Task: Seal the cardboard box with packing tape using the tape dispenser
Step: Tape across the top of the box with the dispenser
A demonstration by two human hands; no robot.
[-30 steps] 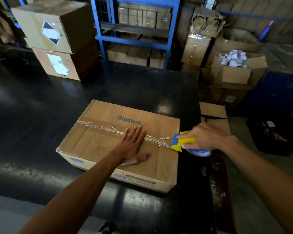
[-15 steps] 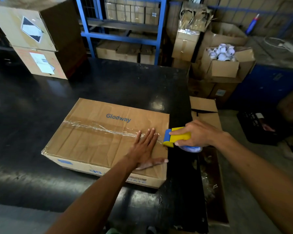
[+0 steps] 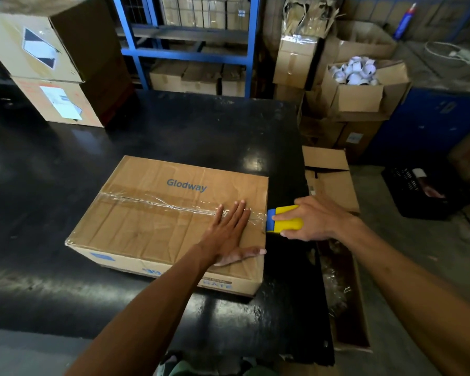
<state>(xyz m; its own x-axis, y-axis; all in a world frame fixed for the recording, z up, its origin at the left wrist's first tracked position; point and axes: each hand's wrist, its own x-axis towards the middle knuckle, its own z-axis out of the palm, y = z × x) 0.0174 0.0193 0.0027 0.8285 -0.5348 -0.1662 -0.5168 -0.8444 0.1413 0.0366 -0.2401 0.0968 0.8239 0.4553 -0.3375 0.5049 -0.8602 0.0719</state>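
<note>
A brown cardboard box (image 3: pixel 152 223) printed "Glodway" lies flat on the black table (image 3: pixel 174 131). A strip of clear packing tape (image 3: pixel 158 203) runs along its top seam from the left edge to the right edge. My left hand (image 3: pixel 228 234) presses flat on the box top near the right end, fingers spread over the tape. My right hand (image 3: pixel 312 221) grips the yellow and blue tape dispenser (image 3: pixel 282 219), which sits just past the box's right edge, its blue front against the tape end. The tape roll is hidden under my hand.
Two stacked cardboard boxes (image 3: pixel 57 63) stand at the table's far left. Behind is a blue shelf rack (image 3: pixel 187 52) with cartons. Right of the table are open boxes, one holding white rolls (image 3: pixel 353 71), a flattened box (image 3: pixel 331 180) and a black crate (image 3: pixel 418 191).
My left hand slid right along the tape toward the box's right edge. The dispenser in my right hand stayed at that edge, closing in slightly; the view shifted.
</note>
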